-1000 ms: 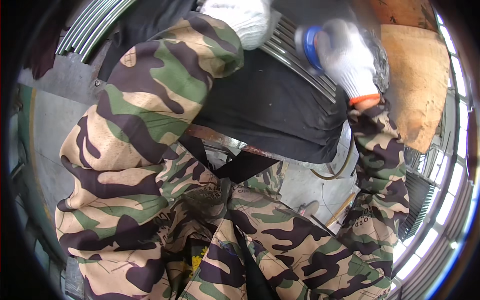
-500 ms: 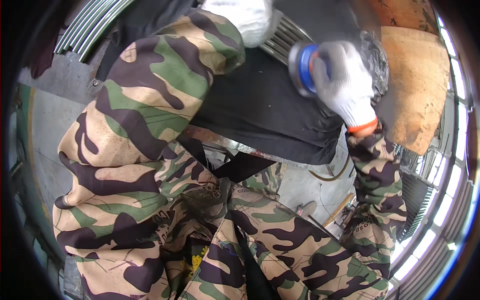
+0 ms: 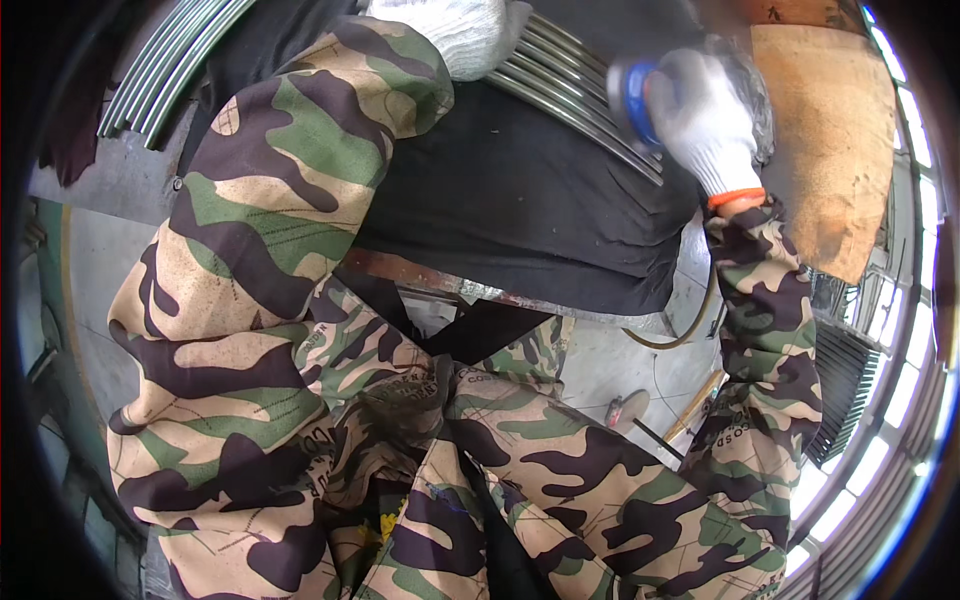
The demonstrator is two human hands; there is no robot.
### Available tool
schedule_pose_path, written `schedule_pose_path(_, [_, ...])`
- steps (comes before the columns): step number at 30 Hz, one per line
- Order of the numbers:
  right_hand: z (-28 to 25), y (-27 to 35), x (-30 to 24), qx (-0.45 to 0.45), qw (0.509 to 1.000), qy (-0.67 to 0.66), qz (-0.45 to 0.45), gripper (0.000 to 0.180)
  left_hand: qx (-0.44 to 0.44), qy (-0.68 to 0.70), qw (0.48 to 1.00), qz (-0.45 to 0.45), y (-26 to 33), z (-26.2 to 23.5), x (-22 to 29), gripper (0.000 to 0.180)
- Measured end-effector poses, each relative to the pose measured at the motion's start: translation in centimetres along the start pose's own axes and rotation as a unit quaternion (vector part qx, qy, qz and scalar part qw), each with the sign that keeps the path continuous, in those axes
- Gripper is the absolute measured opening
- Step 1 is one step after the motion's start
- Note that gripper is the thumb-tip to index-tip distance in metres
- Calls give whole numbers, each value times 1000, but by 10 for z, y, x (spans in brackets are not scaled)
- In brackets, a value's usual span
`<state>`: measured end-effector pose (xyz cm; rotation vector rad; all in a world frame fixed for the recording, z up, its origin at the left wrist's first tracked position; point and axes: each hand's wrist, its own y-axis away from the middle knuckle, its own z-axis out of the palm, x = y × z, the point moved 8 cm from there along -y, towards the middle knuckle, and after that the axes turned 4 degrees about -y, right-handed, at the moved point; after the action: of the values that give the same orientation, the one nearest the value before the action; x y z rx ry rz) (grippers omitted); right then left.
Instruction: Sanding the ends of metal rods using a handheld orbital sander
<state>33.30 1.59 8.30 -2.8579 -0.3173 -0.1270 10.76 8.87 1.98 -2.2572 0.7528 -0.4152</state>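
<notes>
Several shiny metal rods [image 3: 575, 85] lie side by side on a black cloth [image 3: 500, 190] draped over a bench. At the top, my left hand [image 3: 450, 35], in a white knit glove, is closed over their left part; its fingers are partly hidden. My right hand [image 3: 705, 105], in a white glove with an orange cuff, grips a round blue tool with a pale disc face [image 3: 638, 100]. The tool is at the right part of the rods, smeared by motion; whether it touches them I cannot tell.
More metal rods [image 3: 175, 65] lie at the far left. A brown wooden board [image 3: 830, 140] stands on the right beside crumpled black plastic. Below the cloth shows the bench's worn edge [image 3: 440, 280], with a curved hose [image 3: 680, 338] on the grey floor.
The right hand has moved up and to the right with the blue tool, baring more of the rods. My left hand sits slightly further left in view.
</notes>
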Motion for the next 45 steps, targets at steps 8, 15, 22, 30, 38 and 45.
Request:
schedule_pose_path(8, [-17, 28, 2, 3, 1000, -24, -19, 16, -44, 9, 999, -13, -5, 4, -1, 44])
schedule_pose_path(15, [-19, 52, -29, 20, 992, -80, -98, 14, -151, 19, 988, -18, -6, 4, 1, 44])
schedule_pose_path(22, [2, 8, 25, -3, 1000, 14, -12, 19, -92, 5, 996, -14, -4, -5, 2, 52])
schedule_pose_path(30, [1, -8, 4, -15, 1000, 15, 3, 21, -74, 5, 997, -14, 10, -8, 2, 55])
schedule_pose_path(38, [-1, -8, -20, -3, 999, -14, -38, 21, -41, 14, 999, -10, 12, -16, 4, 52])
schedule_pose_path(45, [-13, 7, -52, 36, 991, -61, -113, 18, -57, 25, 998, -6, 10, -12, 12, 53])
